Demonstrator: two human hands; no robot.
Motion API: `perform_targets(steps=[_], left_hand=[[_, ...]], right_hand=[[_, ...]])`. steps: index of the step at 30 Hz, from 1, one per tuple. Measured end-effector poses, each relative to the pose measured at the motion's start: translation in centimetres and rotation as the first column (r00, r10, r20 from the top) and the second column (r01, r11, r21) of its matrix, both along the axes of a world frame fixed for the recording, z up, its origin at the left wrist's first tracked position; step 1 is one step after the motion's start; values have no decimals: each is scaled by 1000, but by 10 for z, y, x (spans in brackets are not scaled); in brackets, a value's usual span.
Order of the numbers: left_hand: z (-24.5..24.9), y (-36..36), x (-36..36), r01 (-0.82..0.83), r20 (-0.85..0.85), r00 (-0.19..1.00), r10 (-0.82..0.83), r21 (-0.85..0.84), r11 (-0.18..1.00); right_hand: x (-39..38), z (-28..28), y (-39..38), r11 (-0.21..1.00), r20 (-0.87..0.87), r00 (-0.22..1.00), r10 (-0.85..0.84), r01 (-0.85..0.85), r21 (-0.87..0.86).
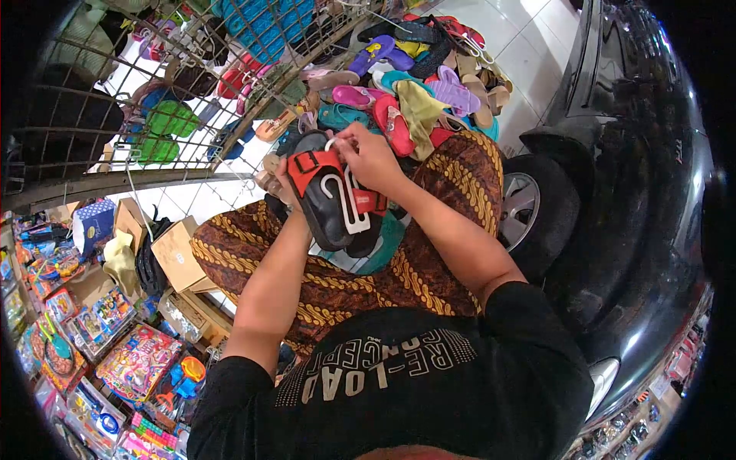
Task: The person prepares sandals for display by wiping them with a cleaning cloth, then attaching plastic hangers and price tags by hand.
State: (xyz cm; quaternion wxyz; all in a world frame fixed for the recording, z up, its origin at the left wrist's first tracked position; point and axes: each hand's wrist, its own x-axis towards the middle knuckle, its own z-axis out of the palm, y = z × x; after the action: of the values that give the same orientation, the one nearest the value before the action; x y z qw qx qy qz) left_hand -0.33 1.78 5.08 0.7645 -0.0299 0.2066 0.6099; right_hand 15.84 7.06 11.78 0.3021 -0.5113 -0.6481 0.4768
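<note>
A pair of black sandals with red straps rests over my lap, soles stacked. My left hand grips the pair from behind, near its top edge. My right hand pinches the top of a white plastic hanger that lies across the sandals. Both hands sit above my knees, which are covered in brown patterned cloth.
A heap of colourful sandals lies on the floor ahead. A wire rack with hung footwear leans at the left. A black car and its wheel stand close at the right. Cardboard boxes and toy packs sit lower left.
</note>
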Motion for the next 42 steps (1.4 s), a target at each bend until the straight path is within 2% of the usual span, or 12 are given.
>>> perform_targets(steps=[4,6,7,15,18,21,25,28,32,35,40,42], left_hand=[[-15,0,-8,85,-50,995,-83,35,996],[-22,7,-19,174,-177,973,-147,150,973],[-34,9,-19,138,-144,982,-126,78,987],[-6,4,-23,241,-306,918,-252,-74,968],[52,-1,-7,316,-393,843,-368,-191,929],[27,6,-11,395,-194,888,-418,-146,907],[6,24,-13,273,-415,880,-233,39,961],[-8,19,-23,110,-632,741,-228,-221,969],[-11,16,-20,39,-700,680,-218,-262,964],[-4,7,-17,94,-792,573,-212,-194,977],[8,-8,-15,201,-868,476,-141,-49,978],[23,-11,-13,212,-899,437,20,124,969]], right_hand=[[2,-13,0,993,1,995,-99,99,65],[4,-7,4,984,-81,980,-180,178,-32],[4,-3,5,974,-120,968,-219,210,-84],[20,10,18,925,-157,953,-258,291,244],[33,49,18,986,-88,992,-91,102,132],[36,106,2,937,26,999,31,-38,347],[44,152,-5,802,260,964,63,-203,561],[55,165,2,841,282,959,35,-181,510],[64,174,17,768,185,981,-58,-75,635],[71,185,16,752,266,953,-145,-69,655],[77,187,5,787,71,990,-121,52,614],[80,187,7,810,52,995,-90,43,585]])
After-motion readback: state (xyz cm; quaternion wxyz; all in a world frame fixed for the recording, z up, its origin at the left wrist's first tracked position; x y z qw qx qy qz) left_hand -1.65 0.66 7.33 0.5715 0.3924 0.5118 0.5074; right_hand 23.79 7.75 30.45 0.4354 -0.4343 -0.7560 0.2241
